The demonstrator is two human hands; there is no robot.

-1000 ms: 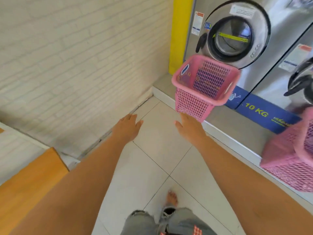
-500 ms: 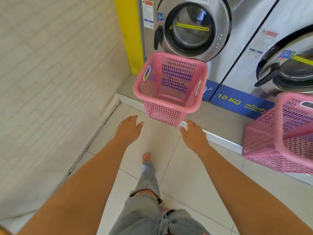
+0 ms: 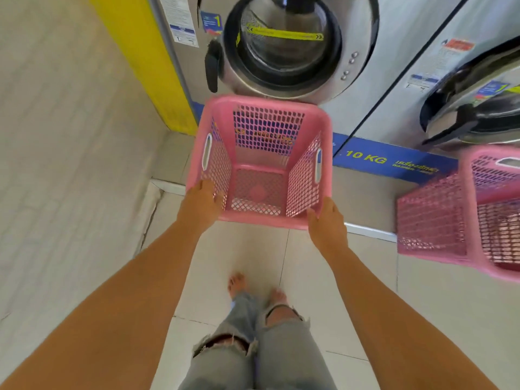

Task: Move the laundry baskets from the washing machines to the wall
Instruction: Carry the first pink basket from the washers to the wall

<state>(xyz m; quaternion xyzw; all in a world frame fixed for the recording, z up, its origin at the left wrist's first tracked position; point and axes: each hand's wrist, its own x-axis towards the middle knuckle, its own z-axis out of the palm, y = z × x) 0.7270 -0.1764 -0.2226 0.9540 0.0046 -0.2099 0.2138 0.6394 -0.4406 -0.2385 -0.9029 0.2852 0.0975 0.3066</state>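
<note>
An empty pink mesh laundry basket (image 3: 326, 128) stands on the raised ledge in front of the left washing machine (image 3: 284, 49), its opening tipped toward me. My left hand (image 3: 200, 205) grips the basket's near left corner, thumb over the rim. My right hand (image 3: 326, 225) holds the near right corner from outside. A second pink basket (image 3: 433, 220) sits at the right, below the second machine (image 3: 475, 108), and is cut off by the frame edge.
A pale brick wall (image 3: 70, 136) runs along the left, ending at a yellow pillar (image 3: 146, 60). The grey ledge (image 3: 365, 198) has a white edge above the tiled floor. My bare feet and torn jeans (image 3: 253, 347) are below the basket.
I have stepped closer to the machine. Both hands, open in the air short of the basket before, now rest closed on its near corners.
</note>
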